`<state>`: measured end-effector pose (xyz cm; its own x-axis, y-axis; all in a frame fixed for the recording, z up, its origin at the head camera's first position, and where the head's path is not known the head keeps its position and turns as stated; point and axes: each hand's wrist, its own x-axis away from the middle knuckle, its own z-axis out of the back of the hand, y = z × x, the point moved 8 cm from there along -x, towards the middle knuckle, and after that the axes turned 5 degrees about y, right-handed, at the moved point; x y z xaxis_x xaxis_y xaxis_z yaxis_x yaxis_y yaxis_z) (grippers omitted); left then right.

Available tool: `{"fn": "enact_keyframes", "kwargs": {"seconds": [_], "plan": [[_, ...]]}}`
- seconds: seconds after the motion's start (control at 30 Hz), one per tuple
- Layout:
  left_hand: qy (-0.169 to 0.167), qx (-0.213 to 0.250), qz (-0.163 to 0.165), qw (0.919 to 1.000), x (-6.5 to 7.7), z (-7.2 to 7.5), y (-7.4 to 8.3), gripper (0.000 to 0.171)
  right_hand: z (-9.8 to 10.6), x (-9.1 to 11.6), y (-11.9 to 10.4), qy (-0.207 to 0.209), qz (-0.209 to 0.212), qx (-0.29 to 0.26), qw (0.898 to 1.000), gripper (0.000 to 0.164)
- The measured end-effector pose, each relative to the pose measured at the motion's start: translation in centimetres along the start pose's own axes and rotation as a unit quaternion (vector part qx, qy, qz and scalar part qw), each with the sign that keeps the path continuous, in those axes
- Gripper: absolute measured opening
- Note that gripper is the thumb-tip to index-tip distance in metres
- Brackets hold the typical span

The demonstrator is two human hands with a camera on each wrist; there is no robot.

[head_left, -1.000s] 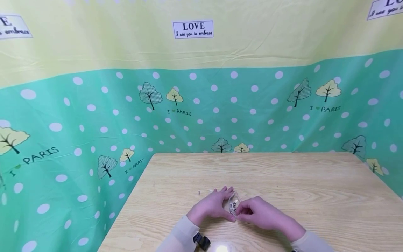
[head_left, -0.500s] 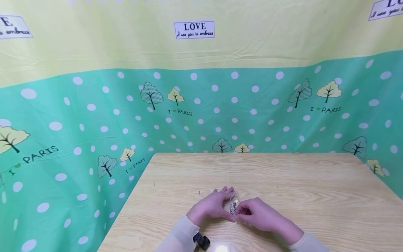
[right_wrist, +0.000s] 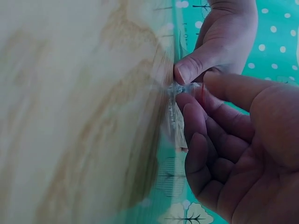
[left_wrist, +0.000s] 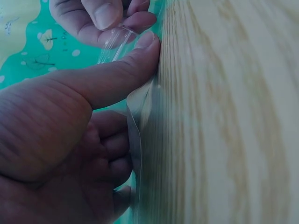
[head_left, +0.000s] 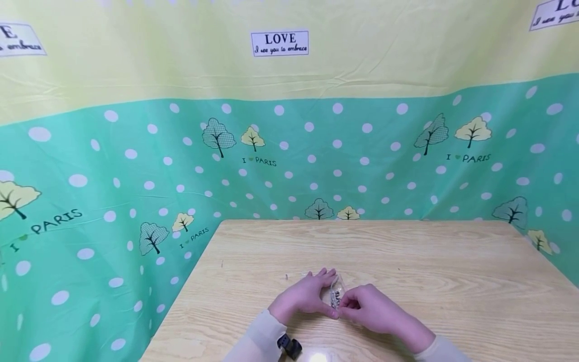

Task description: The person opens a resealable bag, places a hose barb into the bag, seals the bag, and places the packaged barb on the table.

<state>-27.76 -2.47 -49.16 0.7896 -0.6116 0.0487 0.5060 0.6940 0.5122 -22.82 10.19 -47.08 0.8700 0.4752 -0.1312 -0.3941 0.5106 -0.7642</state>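
A small clear plastic bag (head_left: 336,295) with little dark and silvery pieces lies on the table between the hands. My left hand (head_left: 308,294) rests beside it with fingers spread, its thumb (left_wrist: 126,74) pressing the bag's near end. My right hand (head_left: 373,309) pinches the bag's near edge between thumb and curled fingers. In the left wrist view, the clear film (left_wrist: 112,44) stretches from the left thumb to the right fingertips. A red line (right_wrist: 202,95) crosses the plastic beside the right thumb in the right wrist view. The fingers partly hide the bag.
The wooden table (head_left: 271,239) runs back to a green and yellow patterned curtain (head_left: 253,191). A tiny dark bit (head_left: 286,276) lies left of the hands. A black device (head_left: 289,347) is strapped at the left sleeve.
Both hands keep nearly the same place and hold on the bag. The right forearm has shifted slightly to the left.
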Motion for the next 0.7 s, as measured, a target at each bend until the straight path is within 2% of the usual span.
{"fn": "enact_keyframes", "kwargs": {"seconds": [0.13,0.37,0.6,0.7], "plan": [[-0.004,-0.001,-0.001,1.0000,0.1,0.0,0.1,0.101,0.2,0.1,0.0,0.005,-0.004,0.007,1.000,0.007],[-0.016,0.036,0.012,0.9992,0.4,0.6,0.3,0.103,1.1,0.2,0.4,0.013,-0.017,0.021,1.000,0.008],[0.006,0.040,0.023,0.9989,0.5,2.2,0.3,0.082,2.2,0.1,1.4,0.025,-0.038,0.035,0.998,0.010],[0.016,0.058,0.040,0.9974,0.5,2.9,0.0,0.073,2.7,0.1,1.7,0.033,-0.037,0.048,0.998,0.008]]}}
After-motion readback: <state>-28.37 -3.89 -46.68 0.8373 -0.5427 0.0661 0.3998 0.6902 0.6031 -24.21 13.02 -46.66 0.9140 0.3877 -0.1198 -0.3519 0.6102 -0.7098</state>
